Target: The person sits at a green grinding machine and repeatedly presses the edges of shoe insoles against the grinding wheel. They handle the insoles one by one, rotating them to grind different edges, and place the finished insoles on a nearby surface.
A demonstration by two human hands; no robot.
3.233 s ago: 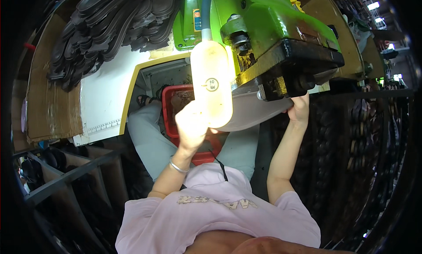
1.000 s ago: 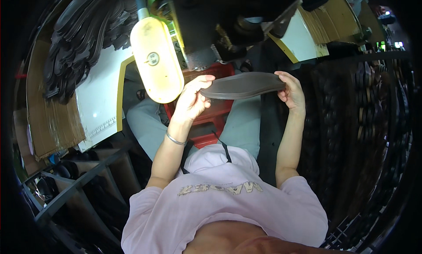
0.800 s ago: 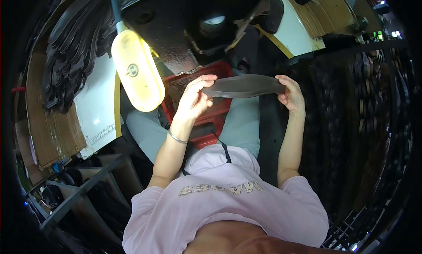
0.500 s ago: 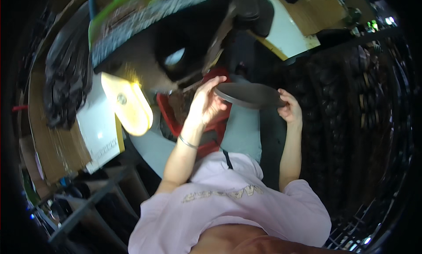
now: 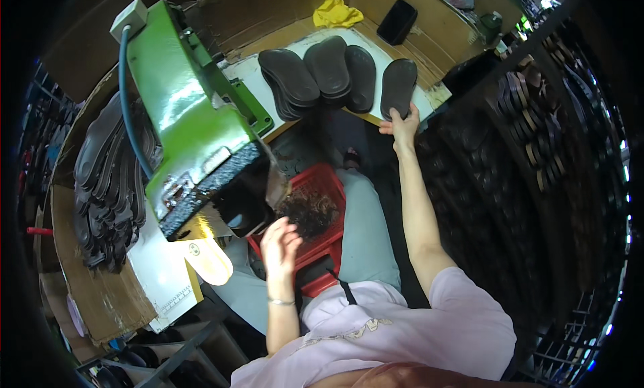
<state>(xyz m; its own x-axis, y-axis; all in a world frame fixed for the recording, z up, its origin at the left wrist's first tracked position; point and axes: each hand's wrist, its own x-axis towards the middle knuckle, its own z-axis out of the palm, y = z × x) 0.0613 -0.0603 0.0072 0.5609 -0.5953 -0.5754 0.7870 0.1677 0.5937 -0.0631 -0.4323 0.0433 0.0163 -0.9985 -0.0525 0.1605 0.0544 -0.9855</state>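
My right hand (image 5: 404, 127) reaches far forward and grips the near end of a dark brown shoe sole (image 5: 399, 86) at the right end of the white tabletop (image 5: 429, 105). Its thumb and fingers are closed on the sole's edge. My left hand (image 5: 280, 247) is empty, fingers loosely bent and apart, beside the dark working head of a green machine (image 5: 178, 113). Just beyond that hand a red plastic basket (image 5: 337, 186) holds dark scraps. To the left of the gripped sole, further brown soles (image 5: 288, 79) lie in stacks on the tabletop.
A pile of dark soles (image 5: 111, 180) fills the left side near cardboard walls (image 5: 107, 307). A pale yellow, rounded board (image 5: 211, 264) juts out under the machine. At the back lie a yellow cloth (image 5: 337, 13) and a black case (image 5: 397, 22). Racks of dark footwear parts (image 5: 530, 119) stand right.
Both hands held a sole before me; now only my right hand holds one, further forward at the table. My left hand has let go and moved down beside the machine. The view has shifted.
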